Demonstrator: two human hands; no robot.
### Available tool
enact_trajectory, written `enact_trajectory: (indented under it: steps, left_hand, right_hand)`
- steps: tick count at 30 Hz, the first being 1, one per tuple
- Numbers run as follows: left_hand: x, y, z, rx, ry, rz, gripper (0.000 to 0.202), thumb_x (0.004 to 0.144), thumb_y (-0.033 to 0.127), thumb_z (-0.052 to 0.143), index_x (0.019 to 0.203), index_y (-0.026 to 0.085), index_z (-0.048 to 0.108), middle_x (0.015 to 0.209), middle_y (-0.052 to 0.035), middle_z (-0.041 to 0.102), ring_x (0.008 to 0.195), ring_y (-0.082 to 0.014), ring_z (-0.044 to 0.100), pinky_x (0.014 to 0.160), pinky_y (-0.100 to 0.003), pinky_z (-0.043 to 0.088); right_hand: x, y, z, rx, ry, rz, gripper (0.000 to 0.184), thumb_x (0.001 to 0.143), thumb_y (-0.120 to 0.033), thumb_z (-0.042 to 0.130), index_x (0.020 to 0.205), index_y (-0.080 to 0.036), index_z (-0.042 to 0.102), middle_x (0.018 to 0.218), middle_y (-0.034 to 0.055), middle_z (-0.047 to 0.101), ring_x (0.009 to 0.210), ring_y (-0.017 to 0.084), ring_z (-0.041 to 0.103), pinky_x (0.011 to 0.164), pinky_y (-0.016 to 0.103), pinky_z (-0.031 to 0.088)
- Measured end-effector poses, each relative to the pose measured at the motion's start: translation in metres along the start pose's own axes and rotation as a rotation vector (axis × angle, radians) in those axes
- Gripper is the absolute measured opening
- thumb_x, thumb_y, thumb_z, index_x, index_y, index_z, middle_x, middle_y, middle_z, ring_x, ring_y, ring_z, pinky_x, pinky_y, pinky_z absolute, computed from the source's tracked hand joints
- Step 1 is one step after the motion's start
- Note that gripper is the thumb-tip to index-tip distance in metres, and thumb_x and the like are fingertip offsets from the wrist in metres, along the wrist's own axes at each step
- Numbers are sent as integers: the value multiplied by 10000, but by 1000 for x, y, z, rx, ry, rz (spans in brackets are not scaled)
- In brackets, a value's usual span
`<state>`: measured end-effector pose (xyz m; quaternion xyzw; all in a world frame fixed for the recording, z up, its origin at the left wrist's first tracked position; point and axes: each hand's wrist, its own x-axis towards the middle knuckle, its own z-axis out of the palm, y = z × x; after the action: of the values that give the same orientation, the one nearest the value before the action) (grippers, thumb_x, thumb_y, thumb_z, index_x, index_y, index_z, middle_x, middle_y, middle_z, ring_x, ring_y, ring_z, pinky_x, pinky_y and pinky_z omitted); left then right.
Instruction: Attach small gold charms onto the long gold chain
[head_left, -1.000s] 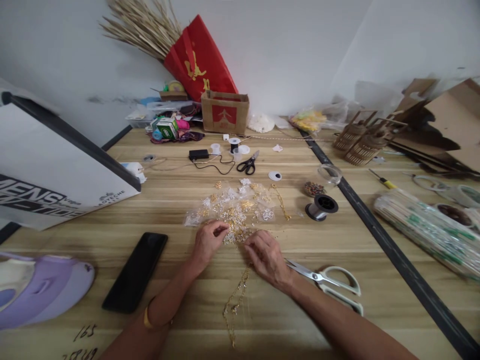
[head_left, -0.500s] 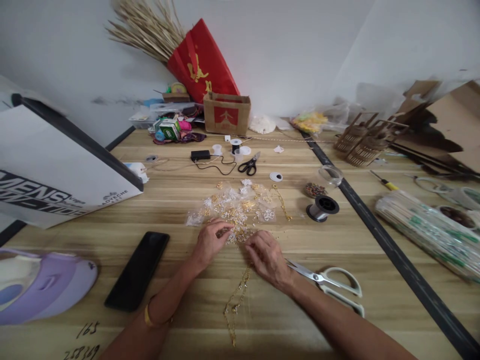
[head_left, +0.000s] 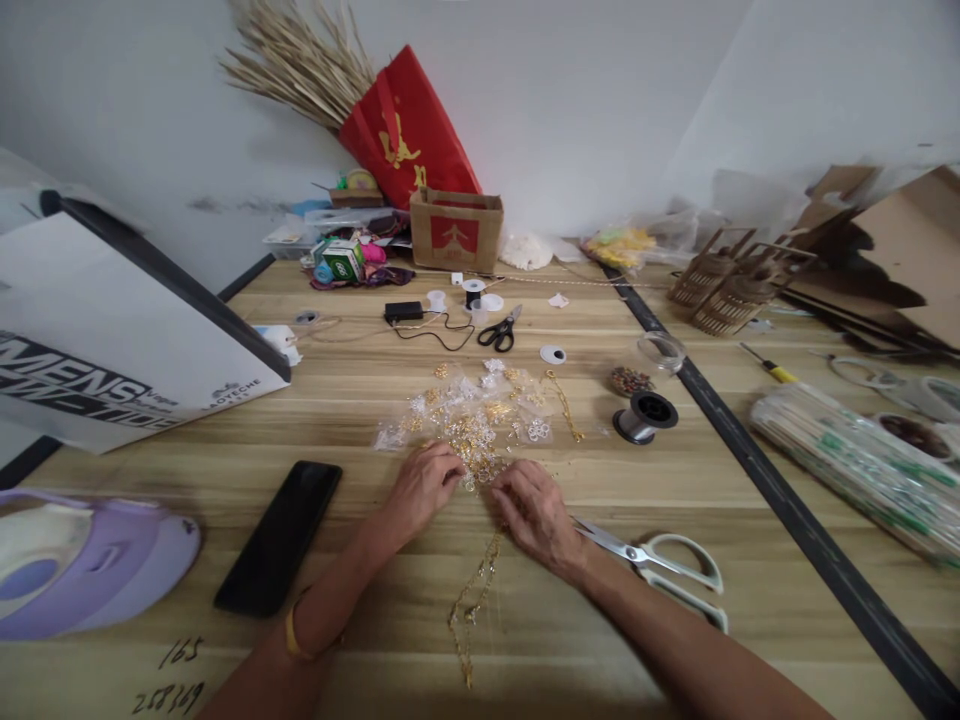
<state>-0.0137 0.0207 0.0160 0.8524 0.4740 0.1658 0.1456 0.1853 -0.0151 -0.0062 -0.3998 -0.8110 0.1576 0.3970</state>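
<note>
A loose pile of small gold and clear charms (head_left: 474, 440), some in little plastic bags, lies in the middle of the table. At its near left edge is my left hand (head_left: 426, 488), fingertips pinched together; anything between them is too small or hidden to make out. My right hand (head_left: 536, 508) is closed at the pile's near right side, its fingers curled down. From beneath those fingers a thin gold chain (head_left: 480, 590) with small charms trails toward me over the wood. White-handled scissors (head_left: 645, 555) lie beside my right wrist.
Left of my arm are a black phone (head_left: 279, 538) and a purple visor (head_left: 97, 565). To the right stand a wire spool (head_left: 645, 417) and an open jar of beads (head_left: 631, 379). Black scissors (head_left: 500, 330) and another gold chain (head_left: 562, 405) lie beyond the pile.
My left hand has turned slightly and its fingertips have come down and closer together at the pile's near edge. My right hand and the chain are nearly unmoved.
</note>
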Motion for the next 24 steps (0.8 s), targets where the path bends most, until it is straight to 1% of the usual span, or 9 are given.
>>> enact_trajectory:
  steps: [6,11,13,16,21,24]
  left_hand:
    - [0,-4,-7,66,-29,-33,152,793,80,579,714,168,674,790,-50,658,815,-206,589,839,-359,426]
    - [2,-11,-4,26,23,-87,122,798,121,587,748,181,681,780,-44,658,799,-200,586,774,-329,444]
    - [3,-14,-1,-10,47,-100,132,804,119,579,778,186,689,790,-42,663,800,-192,588,775,-322,443]
    - [3,-15,2,-35,50,-84,137,804,118,583,817,186,700,814,-47,666,813,-193,586,792,-325,439]
    - [2,-13,0,-89,24,-35,127,787,116,609,785,194,709,795,-38,662,795,-187,593,762,-306,446]
    - [2,-16,-2,-119,14,-43,160,765,78,611,770,204,711,791,-25,670,790,-178,605,752,-293,453]
  right_hand:
    - [1,-1,0,13,14,5,86,901,-164,465,865,-183,542,809,50,579,774,173,500,708,304,419]
    - [1,-1,0,10,11,2,101,899,-164,461,853,-186,548,799,50,583,764,174,504,703,308,422]
    - [1,0,0,10,12,4,104,899,-169,459,854,-187,551,799,52,585,765,175,508,698,307,425]
    - [1,-1,0,2,13,8,105,901,-174,459,852,-187,550,791,51,584,756,175,507,690,304,424]
    - [2,-2,-1,-2,2,9,108,901,-172,455,854,-190,551,791,51,588,753,175,513,694,306,425]
    - [1,-1,0,-2,3,12,106,899,-175,457,852,-189,550,788,51,584,751,177,511,691,307,425]
